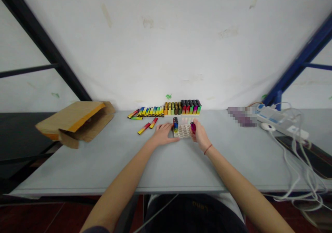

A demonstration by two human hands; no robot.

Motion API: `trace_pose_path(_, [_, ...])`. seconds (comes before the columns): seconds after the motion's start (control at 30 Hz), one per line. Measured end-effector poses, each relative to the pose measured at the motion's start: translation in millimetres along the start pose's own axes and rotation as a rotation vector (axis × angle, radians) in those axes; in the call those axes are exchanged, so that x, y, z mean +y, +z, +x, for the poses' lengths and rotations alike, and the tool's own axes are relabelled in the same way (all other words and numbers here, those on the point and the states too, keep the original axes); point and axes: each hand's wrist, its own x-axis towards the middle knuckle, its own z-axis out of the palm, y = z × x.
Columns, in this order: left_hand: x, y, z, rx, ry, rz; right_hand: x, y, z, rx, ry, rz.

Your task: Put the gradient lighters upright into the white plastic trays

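Note:
A white tray [183, 131] with rows of round hollows lies in front of me on the table. A few lighters [175, 125] with dark tops stand upright at its left end. My left hand [164, 134] grips the tray's left front corner, thumb along the front edge and fingers at the left side. Over the tray's right end, my right hand [200, 134] is closed around a magenta lighter [193, 127], held tilted with its dark top up. The lighter's lower part is hidden by the fingers.
Behind the tray, by the wall, stand blocks of upright lighters [191, 106] and gold-topped lighters [172, 108]. Left of them lie several colourful lighters [150, 111], two lying nearer. An open cardboard box [75, 119] sits at left; a power strip [282, 120] and white cables [298, 164] at right.

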Motion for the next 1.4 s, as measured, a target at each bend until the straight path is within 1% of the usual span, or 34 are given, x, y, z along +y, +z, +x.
trace_pose_path(0.07, [-1, 0.7, 0, 0.003, 0.008, -0.014, -4, 1, -2, -0.012, 0.012, 0.053])
trace_pose_path(0.1, [-1, 0.9, 0, 0.005, 0.013, -0.021, -6, 1, -3, -0.02, -0.026, 0.057])
trace_pose_path(0.2, [-1, 1.3, -1, 0.004, 0.024, -0.037, -8, -4, -4, -0.018, -0.257, -0.038])
trace_pose_path(0.3, [-2, 0.5, -3, -0.021, 0.02, -0.046, -8, -12, -5, 0.01, -0.491, -0.252])
trace_pose_path(0.33, [-2, 0.0, -4, -0.033, 0.018, -0.049, -8, -14, -5, 0.014, -0.548, -0.315])
trace_pose_path(0.4, [-2, -1.4, -5, -0.061, 0.012, -0.053, -7, -16, -4, 0.003, -0.605, -0.39])
trace_pose_path(0.47, [-2, -3.0, -7, -0.094, 0.002, -0.053, -5, -15, -3, -0.031, -0.605, -0.409])
trace_pose_path(0.57, [-2, -5.1, -8, -0.135, -0.009, -0.053, 0, -6, -1, -0.07, -0.583, -0.425])
trace_pose_path(0.67, [-2, -6.0, -9, -0.138, 0.0, -0.05, 1, 3, 0, -0.099, -0.572, -0.458])
trace_pose_path(0.77, [-1, -5.9, -9, -0.134, 0.004, -0.042, -3, 10, 1, -0.113, -0.56, -0.512])
trace_pose_path(0.93, [0, -5.4, -9, -0.147, -0.023, -0.031, -12, 14, 4, -0.123, -0.534, -0.631])
trace_pose_path(1.1, [0, -5.3, -9, -0.162, -0.032, -0.039, -11, 16, 9, -0.127, -0.491, -0.688])
trace_pose_path(1.2, [-2, -4.0, -9, -0.153, -0.019, -0.039, -11, 15, 10, -0.143, -0.49, -0.676])
trace_pose_path(1.27, [-3, -2.7, -8, -0.141, -0.012, -0.043, -13, 10, 9, -0.168, -0.513, -0.682])
trace_pose_path(1.33, [-3, -2.0, -8, -0.133, -0.009, -0.053, -13, 1, 10, -0.183, -0.563, -0.711])
trace_pose_path(1.4, [-2, -3.1, -9, -0.137, -0.011, -0.065, -11, -15, 11, -0.188, -0.622, -0.754])
